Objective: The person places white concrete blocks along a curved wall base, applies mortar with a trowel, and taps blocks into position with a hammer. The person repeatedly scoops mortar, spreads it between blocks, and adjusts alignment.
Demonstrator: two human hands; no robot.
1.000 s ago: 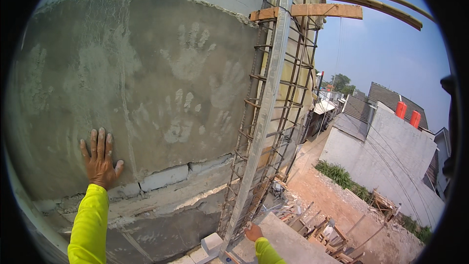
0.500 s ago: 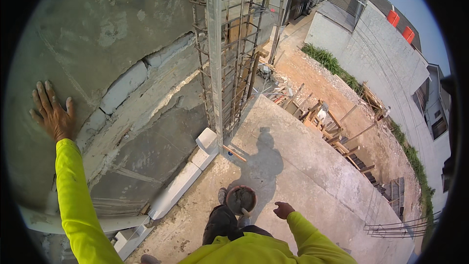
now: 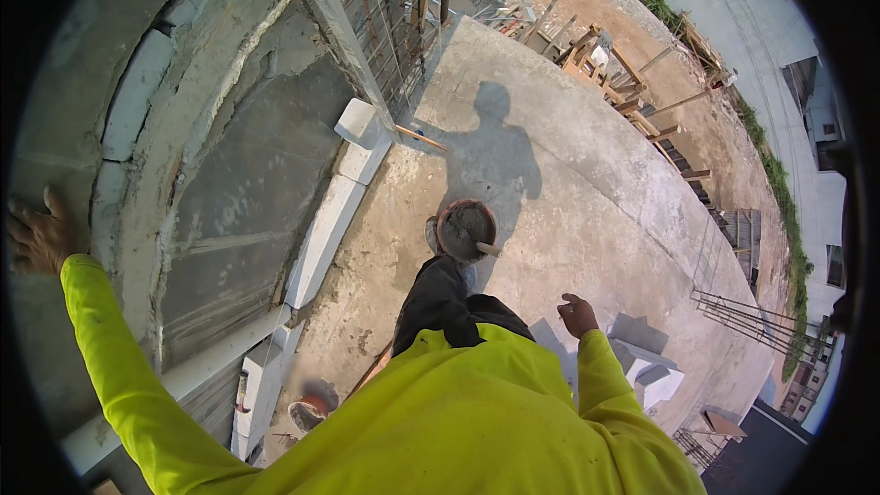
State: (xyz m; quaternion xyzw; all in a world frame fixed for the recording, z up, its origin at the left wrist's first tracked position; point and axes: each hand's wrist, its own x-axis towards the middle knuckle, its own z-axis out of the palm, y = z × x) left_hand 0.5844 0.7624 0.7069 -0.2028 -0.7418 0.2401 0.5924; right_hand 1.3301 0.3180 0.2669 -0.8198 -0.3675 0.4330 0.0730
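Note:
My left hand lies flat with fingers spread against the grey plastered wall at the far left, beside a pale block-filled crack. At my right side, above the concrete floor, hangs my right hand, its fingers curled and nothing visible in them. By my feet a round reddish bucket holds grey mortar. A wooden tool handle sticks out over its rim; the rest of that tool is hidden in the mortar. Neither hand touches the bucket.
A row of white blocks runs along the wall's foot. Ahead stand a metal straightedge and a rebar cage. More white blocks lie at my right. Stacked timber lies past the slab's edge; another bucket sits behind me.
The view has tipped downward and toward my body, so the bucket and floor sit higher. My left hand remains spread on the wall; my right hand still hangs empty at my side.

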